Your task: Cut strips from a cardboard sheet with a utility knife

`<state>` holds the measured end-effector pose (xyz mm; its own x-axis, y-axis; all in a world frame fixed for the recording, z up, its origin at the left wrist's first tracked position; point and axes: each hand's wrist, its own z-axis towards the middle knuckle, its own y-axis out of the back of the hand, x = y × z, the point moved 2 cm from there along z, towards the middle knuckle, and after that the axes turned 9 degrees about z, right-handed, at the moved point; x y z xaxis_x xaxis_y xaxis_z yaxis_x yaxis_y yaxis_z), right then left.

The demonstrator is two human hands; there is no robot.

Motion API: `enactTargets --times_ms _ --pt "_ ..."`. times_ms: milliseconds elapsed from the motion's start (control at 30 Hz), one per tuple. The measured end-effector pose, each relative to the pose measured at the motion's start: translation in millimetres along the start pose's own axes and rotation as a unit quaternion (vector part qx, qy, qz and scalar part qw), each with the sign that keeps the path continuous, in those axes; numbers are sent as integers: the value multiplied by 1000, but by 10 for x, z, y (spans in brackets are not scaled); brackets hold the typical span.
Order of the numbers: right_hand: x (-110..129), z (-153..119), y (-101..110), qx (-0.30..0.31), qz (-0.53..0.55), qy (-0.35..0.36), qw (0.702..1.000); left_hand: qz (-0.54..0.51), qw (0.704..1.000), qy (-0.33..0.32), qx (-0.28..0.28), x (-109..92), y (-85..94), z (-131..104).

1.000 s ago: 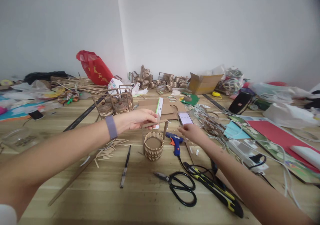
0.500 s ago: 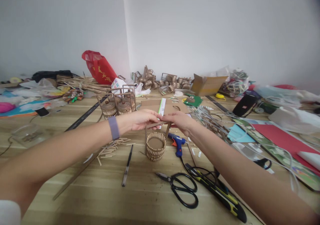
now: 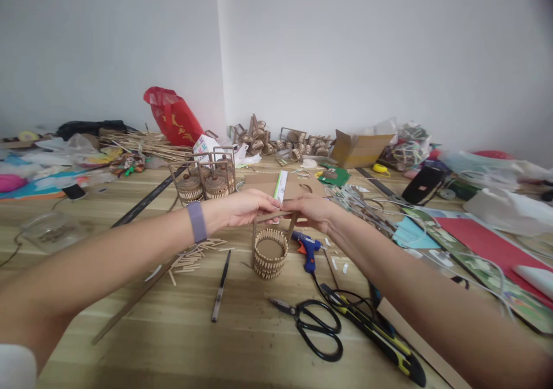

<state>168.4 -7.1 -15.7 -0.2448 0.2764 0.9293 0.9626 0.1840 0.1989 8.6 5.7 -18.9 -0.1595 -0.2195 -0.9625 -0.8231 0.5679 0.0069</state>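
A small round basket (image 3: 271, 256) of short wooden sticks stands upright on the table, with a flat brown handle (image 3: 275, 216) forming a square arch over it. My left hand (image 3: 254, 206) pinches the top bar of that handle from the left. From the right, my right hand (image 3: 311, 210) closes on the same bar near its right corner, and its fingertips almost meet those of the left. A blue glue gun (image 3: 308, 248) lies just right of the basket. Behind the hands is a cardboard sheet (image 3: 254, 182) with a green and white strip (image 3: 280, 186) on it.
Black scissors (image 3: 317, 325), a yellow and black utility knife (image 3: 380, 337) and a pen (image 3: 221, 285) lie in front. Loose short sticks (image 3: 196, 259) are scattered at left. Several lidded baskets (image 3: 216, 184) stand behind my left hand. A cardboard box (image 3: 362, 148) sits near the wall.
Both hands stay on the handle, with only a slight shift of the right hand's fingers at the corner. The view has moved a little; the basket stays in place.
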Motion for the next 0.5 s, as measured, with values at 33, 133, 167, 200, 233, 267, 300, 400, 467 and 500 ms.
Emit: enactTargets --times_ms 33,133,167,200,233,267,300,400,467,500 --pt "5 -1 -1 -4 -15 8 1000 -2 1000 0 0 1 -3 -1" --pt "16 -3 5 -18 -71 50 996 -7 1000 4 4 1 -10 -3" --pt "20 -5 10 -22 -94 66 993 -8 1000 6 6 -1 -14 -5" --pt "26 -7 17 -26 -118 82 989 -9 1000 8 10 -5 -18 -8" --pt "34 -11 23 -29 -142 95 985 -9 1000 9 14 -10 -23 -12" --pt "43 -14 28 -30 -166 106 980 -8 1000 10 18 -16 -29 -18" --pt "54 -18 32 -30 -188 114 975 -5 1000 11 23 -24 -36 -24" --pt "89 -32 31 -30 -243 128 961 8 999 11 34 -48 -64 -47" --pt "109 -41 24 -32 -271 133 953 17 999 12 36 -61 -83 -57" --pt "118 -45 21 -32 -283 135 949 20 999 12 35 -66 -91 -60"
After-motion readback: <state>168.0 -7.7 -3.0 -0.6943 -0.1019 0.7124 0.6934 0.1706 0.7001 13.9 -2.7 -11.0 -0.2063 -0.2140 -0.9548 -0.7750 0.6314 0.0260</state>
